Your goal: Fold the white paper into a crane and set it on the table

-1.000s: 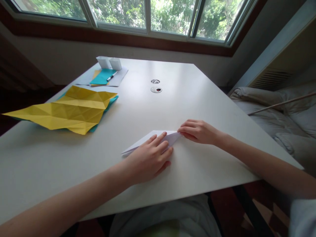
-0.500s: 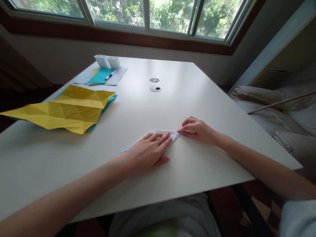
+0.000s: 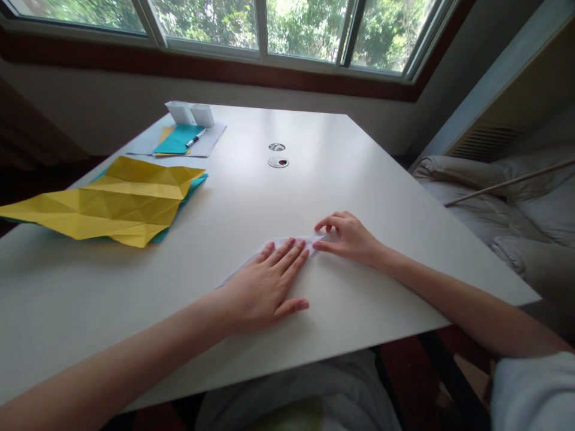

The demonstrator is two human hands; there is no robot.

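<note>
a: left hand point(image 3: 265, 287)?
b: flat, palm down, fingers spread a bit, pressing on the white folded paper point(image 3: 242, 267). covers most of it. grips nothing, just holds it down.

a: right hand point(image 3: 348, 236)?
b: at the paper's right tip. fingers curled, fingertips point(image 3: 320, 227) down at the pointed end. looks like a press or light pinch on the tip, can't tell which.

a: where's the paper?
b: on the white table point(image 3: 359, 173), near the front edge, roughly centre. long thin shape lying flat, running from lower left to upper right. only the left edge and the right tip show past the hands.

a: other stuff?
b: big creased yellow sheet point(image 3: 108, 200) on the left, lying over a teal sheet point(image 3: 194, 185) that peeks out at its right side. well apart from the hands. further back left, a pale sheet point(image 3: 211, 139) with a small teal paper point(image 3: 176, 139) on it and a pen point(image 3: 196, 139) lying across. two small white boxes point(image 3: 191, 112) just behind that, side by side.

a: middle of the table?
b: two round cable holes point(image 3: 277, 155), one behind the other, past the hands.

a: surroundings?
b: window point(image 3: 251, 24) along the back, green trees outside. grey bedding point(image 3: 503, 203) off to the right, a thin stick point(image 3: 507, 182) lying over it.
</note>
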